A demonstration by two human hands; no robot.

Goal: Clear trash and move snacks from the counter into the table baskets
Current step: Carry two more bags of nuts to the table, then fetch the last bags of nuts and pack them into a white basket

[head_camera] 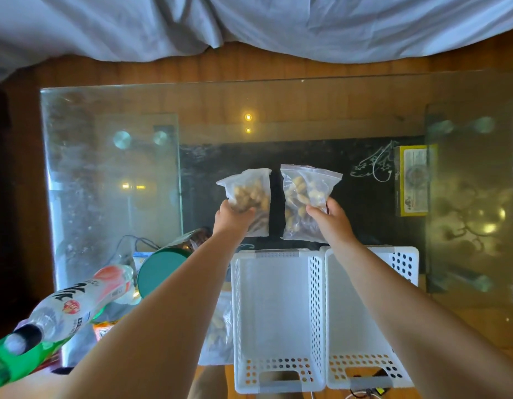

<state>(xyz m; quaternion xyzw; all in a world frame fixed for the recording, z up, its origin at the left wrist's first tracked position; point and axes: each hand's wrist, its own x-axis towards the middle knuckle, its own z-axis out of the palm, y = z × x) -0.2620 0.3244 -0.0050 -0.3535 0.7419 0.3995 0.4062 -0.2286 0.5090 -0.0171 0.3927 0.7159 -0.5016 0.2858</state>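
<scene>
Both arms reach forward over a glass table (278,110). My left hand (231,218) grips a clear zip bag of nuts (249,194), held just above the glass. My right hand (331,218) grips a second clear bag of nuts (304,194) beside it, a small gap between the two bags. Two white perforated baskets stand side by side at the near edge: the left basket (278,312) under the gap between my arms, the right basket (405,263) partly hidden by my right forearm. Both look bare inside.
At the near left lie a clear drink bottle (77,303), a green bottle (16,358), a teal-lidded can (160,269) and an orange packet (102,329). Another bag of nuts (218,329) lies left of the baskets. A yellow-edged packet (413,180) sits far right. Grey bedding lies beyond the table.
</scene>
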